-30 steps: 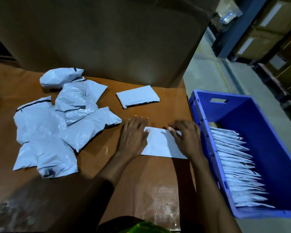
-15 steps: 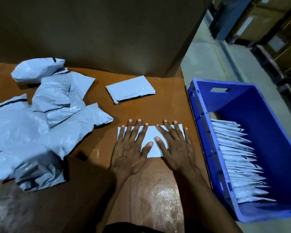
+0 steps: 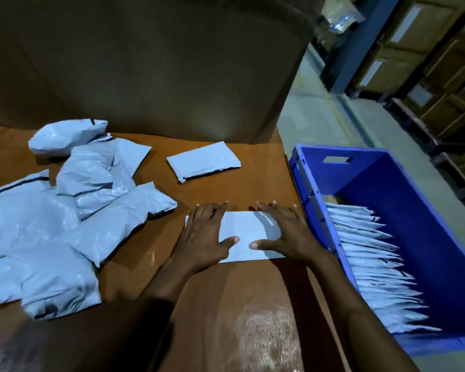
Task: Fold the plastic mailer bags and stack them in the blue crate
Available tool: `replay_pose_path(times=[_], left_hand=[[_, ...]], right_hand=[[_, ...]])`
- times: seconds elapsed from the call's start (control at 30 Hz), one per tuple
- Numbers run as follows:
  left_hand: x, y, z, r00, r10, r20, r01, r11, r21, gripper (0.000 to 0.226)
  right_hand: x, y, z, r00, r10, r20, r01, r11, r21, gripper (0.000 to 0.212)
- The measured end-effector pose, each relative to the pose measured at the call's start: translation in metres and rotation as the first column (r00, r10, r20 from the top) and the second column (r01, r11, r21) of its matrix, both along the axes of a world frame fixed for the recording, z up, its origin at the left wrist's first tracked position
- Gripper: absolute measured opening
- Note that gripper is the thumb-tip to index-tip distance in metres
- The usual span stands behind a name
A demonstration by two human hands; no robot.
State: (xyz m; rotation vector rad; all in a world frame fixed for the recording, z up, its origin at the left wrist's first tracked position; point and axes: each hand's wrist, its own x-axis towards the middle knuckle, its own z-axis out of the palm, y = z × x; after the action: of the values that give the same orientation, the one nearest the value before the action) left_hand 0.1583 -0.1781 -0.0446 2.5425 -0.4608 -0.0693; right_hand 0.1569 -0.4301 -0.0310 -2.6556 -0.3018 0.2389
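Note:
A folded pale grey mailer bag (image 3: 246,232) lies flat on the brown table near its right edge. My left hand (image 3: 203,234) presses its left part with straight fingers. My right hand (image 3: 285,232) presses its right part the same way, thumbs pointing toward each other. To the right, below table level, stands the blue crate (image 3: 424,210) with a row of several folded mailers (image 3: 373,264) along its left side. A second folded mailer (image 3: 204,161) lies farther back on the table.
A loose heap of unfolded grey mailer bags (image 3: 65,210) covers the table's left side. A large brown cardboard wall (image 3: 145,63) rises behind the table. Shelving with cartons (image 3: 427,63) lines the aisle at the far right.
Both hands have slid apart along the mailer, from close together at its middle toward its ends, so more of the bag shows between them. The camera view has shifted slightly.

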Motion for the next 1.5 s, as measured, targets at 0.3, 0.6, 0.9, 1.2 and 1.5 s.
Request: replay_pose_path(times=[0.3, 0.6, 0.9, 1.2, 1.5], left_hand=[[0.023, -0.002, 0.022, 0.999, -0.044, 0.021, 0.041, 0.99, 0.136, 0.066], [0.046, -0.032, 0.081, 0.979, -0.144, 0.145, 0.147, 0.989, -0.012, 0.036], [0.097, -0.089, 0.144, 0.946, -0.191, 0.264, 0.214, 0.975, -0.064, 0.009], [0.133, -0.207, 0.155, 0.862, -0.242, 0.445, 0.247, 0.968, 0.049, 0.021], [0.165, -0.314, 0.084, 0.85, -0.338, 0.405, 0.18, 0.908, 0.379, 0.021]], right_hand=[[0.021, 0.01, 0.043, 0.993, 0.068, 0.098, -0.065, 0.997, -0.036, 0.051], [0.026, -0.038, 0.087, 0.984, -0.031, 0.175, -0.009, 0.975, 0.222, 0.027], [0.044, -0.104, 0.121, 0.939, -0.188, 0.288, 0.054, 0.908, 0.415, 0.012], [0.085, -0.232, 0.129, 0.859, -0.221, 0.461, 0.075, 0.946, 0.314, 0.022], [0.123, -0.299, 0.033, 0.891, -0.243, 0.384, 0.242, 0.969, 0.054, 0.03]])
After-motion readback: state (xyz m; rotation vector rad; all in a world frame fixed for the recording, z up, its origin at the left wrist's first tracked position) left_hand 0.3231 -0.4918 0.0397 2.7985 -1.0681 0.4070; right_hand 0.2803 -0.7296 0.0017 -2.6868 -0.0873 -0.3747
